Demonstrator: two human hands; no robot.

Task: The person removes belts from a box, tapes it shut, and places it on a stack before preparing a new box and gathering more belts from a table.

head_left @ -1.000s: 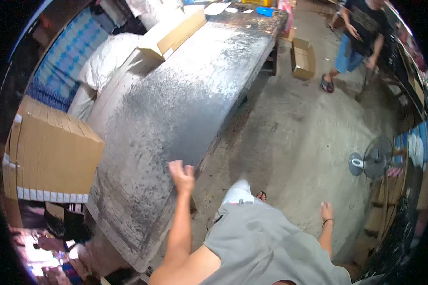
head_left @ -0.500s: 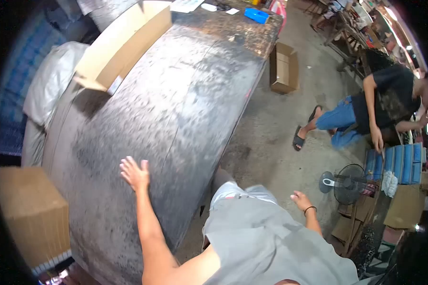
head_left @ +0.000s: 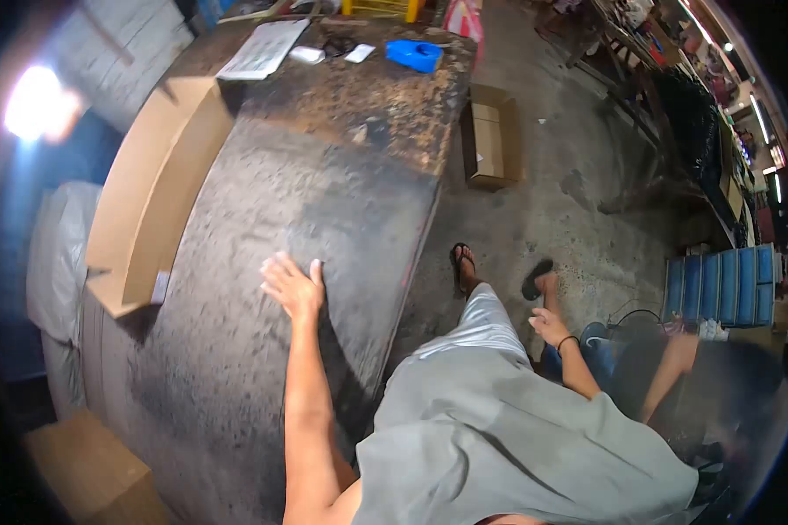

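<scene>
My left hand (head_left: 293, 289) is stretched out over the dark, worn tabletop (head_left: 263, 201), fingers spread and nothing in them. To its left is a long, shallow cardboard box (head_left: 153, 197), its open side facing away from the hand. My right hand (head_left: 552, 327) hangs out at my right side above the concrete floor, wearing a dark wristband. Its fingers are loosely bent and apart, with no object showing in them.
At the table's far end lie printed paper (head_left: 264, 50) and a blue tape-like roll (head_left: 414, 56). An open carton (head_left: 492, 140) stands on the floor. Another carton (head_left: 92, 468) is near left. A person in dark clothes (head_left: 700, 385) is close on my right, by blue drawers (head_left: 722, 284).
I have stepped forward along the table, and the far-end items are nearer. The other person has come from ahead on the right to close beside me. Both my hands stay unloaded.
</scene>
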